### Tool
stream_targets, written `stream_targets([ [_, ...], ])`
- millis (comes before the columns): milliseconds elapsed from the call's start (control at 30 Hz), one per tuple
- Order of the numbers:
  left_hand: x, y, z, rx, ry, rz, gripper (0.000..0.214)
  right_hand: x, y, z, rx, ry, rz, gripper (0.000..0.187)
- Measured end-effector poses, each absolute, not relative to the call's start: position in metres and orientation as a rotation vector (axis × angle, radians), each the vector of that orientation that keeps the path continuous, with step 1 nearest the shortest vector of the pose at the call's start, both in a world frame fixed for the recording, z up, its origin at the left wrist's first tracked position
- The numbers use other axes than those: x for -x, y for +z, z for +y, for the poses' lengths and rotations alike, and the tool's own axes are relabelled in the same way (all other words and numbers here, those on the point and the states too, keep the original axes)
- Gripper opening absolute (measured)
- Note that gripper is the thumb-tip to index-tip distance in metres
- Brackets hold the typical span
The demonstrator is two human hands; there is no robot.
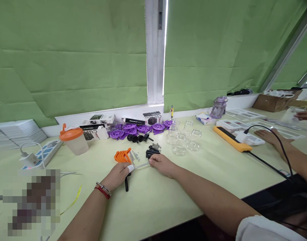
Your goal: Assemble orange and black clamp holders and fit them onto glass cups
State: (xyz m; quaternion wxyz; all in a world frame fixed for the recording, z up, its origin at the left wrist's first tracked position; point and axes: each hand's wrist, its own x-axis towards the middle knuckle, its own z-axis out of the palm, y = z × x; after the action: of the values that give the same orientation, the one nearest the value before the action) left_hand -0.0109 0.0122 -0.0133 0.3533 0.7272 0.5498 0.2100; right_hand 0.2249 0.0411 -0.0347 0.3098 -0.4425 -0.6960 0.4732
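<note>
Fingers (130, 168) of the left hand (119, 175) and right hand (162, 164) are pinching opposite ends of a thin metal rod (141, 165), keeping it low over the counter (168, 201). Orange clips (122, 156) are lying at its 11 o'clock, black parts (151, 153) at 1 o'clock, and glass jars (185, 139) farther out at 2 o'clock.

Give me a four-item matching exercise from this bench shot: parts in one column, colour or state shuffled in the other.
Column 1
1. thin rod
2. wheel discs
3. jars
4. lidded cup

Column 2
A. clear glass
B. orange lid
C. purple, beside the boxes
D. silver, held between left hand and right hand

Pairs: 1-D, 2-C, 3-A, 4-B
</note>
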Motion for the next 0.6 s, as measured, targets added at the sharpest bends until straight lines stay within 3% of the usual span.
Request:
stream_targets([
  [333, 0.011, -0.012, 0.012, -1.879, 0.532, 1.429, 0.034, -0.225, -0.03, 0.038, 1.238, 1.27, -1.844, 0.033],
  [600, 0.012, -0.012, 0.012, -1.863, 0.55, 1.414, 0.032, -0.228, -0.025, 0.038, 1.1, 1.453, -1.714, 0.01],
])
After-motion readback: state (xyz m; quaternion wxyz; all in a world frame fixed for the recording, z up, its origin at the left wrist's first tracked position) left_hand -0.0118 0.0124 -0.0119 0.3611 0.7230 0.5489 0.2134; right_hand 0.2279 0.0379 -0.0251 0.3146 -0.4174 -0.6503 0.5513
